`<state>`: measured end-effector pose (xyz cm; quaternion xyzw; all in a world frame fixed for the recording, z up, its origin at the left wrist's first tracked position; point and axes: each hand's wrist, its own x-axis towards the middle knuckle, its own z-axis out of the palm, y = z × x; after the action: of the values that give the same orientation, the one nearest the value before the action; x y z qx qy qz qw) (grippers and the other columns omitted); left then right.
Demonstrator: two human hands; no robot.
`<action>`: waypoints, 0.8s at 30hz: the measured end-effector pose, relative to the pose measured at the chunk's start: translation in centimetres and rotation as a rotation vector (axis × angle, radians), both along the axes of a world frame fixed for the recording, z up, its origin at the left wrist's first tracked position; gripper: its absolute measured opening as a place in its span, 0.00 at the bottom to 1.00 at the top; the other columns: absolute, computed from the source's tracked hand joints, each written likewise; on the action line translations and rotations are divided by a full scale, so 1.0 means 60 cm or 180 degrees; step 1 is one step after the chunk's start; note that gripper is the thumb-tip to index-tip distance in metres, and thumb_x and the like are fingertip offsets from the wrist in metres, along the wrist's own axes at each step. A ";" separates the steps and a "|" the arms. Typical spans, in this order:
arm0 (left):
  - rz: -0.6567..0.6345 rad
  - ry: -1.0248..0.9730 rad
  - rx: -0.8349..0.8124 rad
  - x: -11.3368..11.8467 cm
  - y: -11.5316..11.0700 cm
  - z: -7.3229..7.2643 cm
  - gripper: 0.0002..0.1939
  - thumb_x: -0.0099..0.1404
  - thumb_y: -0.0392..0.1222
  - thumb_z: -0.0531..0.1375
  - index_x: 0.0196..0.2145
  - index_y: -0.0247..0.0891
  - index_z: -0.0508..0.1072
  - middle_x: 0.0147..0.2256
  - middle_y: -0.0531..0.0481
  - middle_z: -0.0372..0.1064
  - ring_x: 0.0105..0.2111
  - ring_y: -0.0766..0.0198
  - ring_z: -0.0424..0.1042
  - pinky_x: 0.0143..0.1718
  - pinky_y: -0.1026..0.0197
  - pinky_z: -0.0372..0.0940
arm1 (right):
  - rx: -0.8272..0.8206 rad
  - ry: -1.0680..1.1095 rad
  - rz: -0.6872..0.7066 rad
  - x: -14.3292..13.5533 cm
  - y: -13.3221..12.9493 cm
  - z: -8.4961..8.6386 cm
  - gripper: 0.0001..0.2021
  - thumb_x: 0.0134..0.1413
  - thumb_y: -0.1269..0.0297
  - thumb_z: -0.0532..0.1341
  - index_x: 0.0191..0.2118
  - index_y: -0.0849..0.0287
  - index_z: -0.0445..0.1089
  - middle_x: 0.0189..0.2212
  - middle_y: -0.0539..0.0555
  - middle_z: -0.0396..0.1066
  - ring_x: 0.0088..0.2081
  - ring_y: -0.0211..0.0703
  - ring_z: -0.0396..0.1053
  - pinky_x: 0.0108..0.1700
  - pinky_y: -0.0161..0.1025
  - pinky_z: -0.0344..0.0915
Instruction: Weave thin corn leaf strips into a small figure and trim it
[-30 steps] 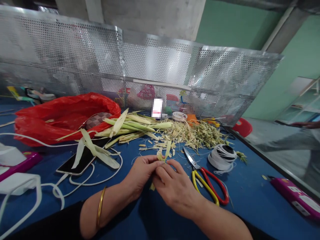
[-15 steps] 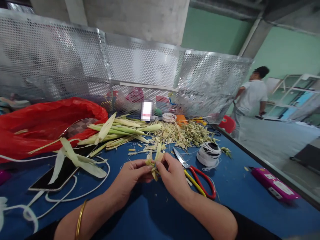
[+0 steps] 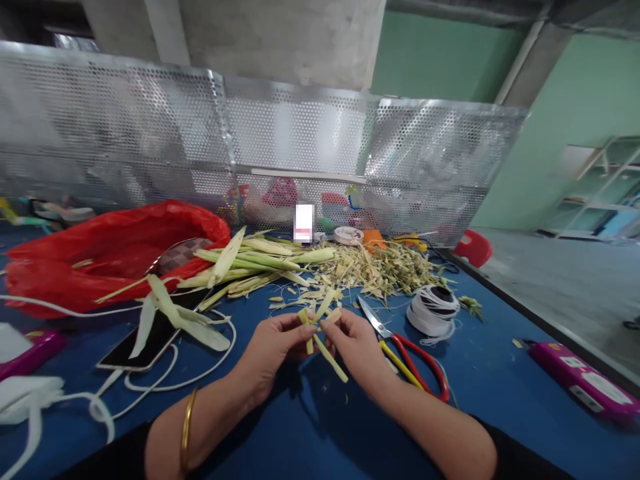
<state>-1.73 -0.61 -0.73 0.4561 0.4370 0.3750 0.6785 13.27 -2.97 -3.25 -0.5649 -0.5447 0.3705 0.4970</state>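
Note:
Pale green-yellow husk strips (image 3: 327,357) are pinched between my two hands above the blue table, crossing one another with their ends sticking out. My left hand (image 3: 280,339) grips them from the left, thumb and fingers closed. From the right, my right hand (image 3: 355,343) closes its thumb and forefinger on the same strips. Just right of my right hand lie scissors (image 3: 410,353) with red and yellow handles, blades apart. A spool of white cord (image 3: 433,313) stands beyond them. Ahead of my hands are a pile of long corn husks (image 3: 255,263) and a heap of small dried pieces (image 3: 375,267).
A red plastic bag (image 3: 115,253) sits at the left. Before it, a dark tablet (image 3: 150,340) lies under loose husks, with white cables around it. A purple device (image 3: 583,380) is near the right edge. A perforated metal screen (image 3: 300,133) stands behind the table.
The view has swung slightly left, and the walking person has left it. One strip in my hands now points down to the right, and the held strips are spread wider.

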 end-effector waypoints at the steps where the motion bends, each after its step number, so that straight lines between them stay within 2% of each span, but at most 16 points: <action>1: 0.0022 -0.0030 -0.0005 -0.001 0.002 -0.001 0.20 0.46 0.46 0.71 0.37 0.33 0.79 0.28 0.48 0.74 0.25 0.68 0.69 0.30 0.67 0.62 | -0.0041 0.0002 0.0074 0.002 0.000 0.000 0.13 0.55 0.55 0.57 0.26 0.58 0.64 0.18 0.45 0.65 0.19 0.36 0.64 0.23 0.33 0.61; 4: 0.0221 -0.0136 -0.0023 -0.006 0.008 -0.005 0.18 0.47 0.45 0.70 0.35 0.33 0.78 0.28 0.48 0.74 0.26 0.68 0.70 0.29 0.67 0.62 | 0.0220 -0.0738 0.0093 0.010 -0.003 0.003 0.10 0.56 0.59 0.57 0.26 0.57 0.65 0.18 0.46 0.67 0.20 0.37 0.64 0.23 0.33 0.59; 7: 0.0448 -0.0210 -0.0122 -0.009 0.012 -0.009 0.18 0.45 0.44 0.71 0.34 0.34 0.78 0.27 0.49 0.75 0.25 0.68 0.71 0.29 0.67 0.62 | 0.0681 -0.1799 0.0072 0.015 -0.011 0.006 0.01 0.52 0.67 0.59 0.31 0.56 0.66 0.22 0.47 0.70 0.24 0.39 0.68 0.26 0.34 0.59; 11: 0.0622 -0.0270 -0.0205 -0.009 0.013 -0.008 0.17 0.45 0.42 0.71 0.34 0.35 0.78 0.25 0.52 0.74 0.24 0.69 0.71 0.30 0.67 0.63 | 0.1606 -0.2513 0.0159 0.016 -0.019 0.012 0.13 0.54 0.70 0.59 0.47 0.57 0.64 0.29 0.49 0.74 0.29 0.41 0.71 0.33 0.36 0.62; 13: 0.0628 -0.0243 -0.0233 -0.007 0.011 -0.006 0.16 0.45 0.41 0.70 0.33 0.34 0.78 0.25 0.51 0.74 0.23 0.69 0.71 0.29 0.67 0.63 | 0.2088 -0.2795 0.0242 0.017 -0.021 0.018 0.10 0.58 0.70 0.56 0.46 0.58 0.65 0.30 0.51 0.75 0.30 0.41 0.71 0.34 0.36 0.62; 16: 0.0458 -0.0134 -0.0150 -0.005 0.008 -0.003 0.15 0.45 0.42 0.70 0.32 0.33 0.78 0.24 0.51 0.73 0.22 0.70 0.69 0.27 0.68 0.62 | 0.2603 -0.2961 0.0422 0.018 -0.022 0.028 0.09 0.60 0.73 0.53 0.40 0.57 0.70 0.33 0.53 0.75 0.34 0.41 0.72 0.37 0.37 0.62; 18: 0.0250 -0.0042 -0.0076 -0.005 0.005 -0.003 0.15 0.45 0.42 0.70 0.32 0.33 0.79 0.24 0.51 0.73 0.21 0.70 0.69 0.26 0.68 0.61 | 0.2668 -0.2843 0.0377 0.020 -0.022 0.034 0.09 0.59 0.74 0.54 0.37 0.57 0.70 0.34 0.53 0.75 0.36 0.41 0.71 0.41 0.39 0.61; 22: -0.0222 0.0179 0.0121 -0.005 0.001 -0.007 0.12 0.47 0.43 0.67 0.29 0.33 0.79 0.22 0.50 0.73 0.22 0.67 0.71 0.26 0.67 0.61 | 0.2312 -0.2445 0.0228 0.023 -0.016 0.037 0.07 0.60 0.73 0.54 0.33 0.57 0.67 0.38 0.54 0.74 0.42 0.42 0.70 0.49 0.43 0.58; 24: -0.0425 0.0286 0.0261 -0.006 0.000 -0.007 0.09 0.48 0.43 0.66 0.26 0.33 0.78 0.22 0.51 0.72 0.23 0.66 0.71 0.27 0.66 0.62 | 0.2090 -0.2411 0.0252 0.025 -0.012 0.034 0.08 0.61 0.73 0.53 0.33 0.57 0.66 0.35 0.52 0.74 0.39 0.40 0.70 0.51 0.43 0.57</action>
<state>-2.08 -0.61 -1.17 0.5280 0.4198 0.3258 0.6624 14.74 -3.68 -1.20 -0.4525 -0.7956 -0.0329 0.4015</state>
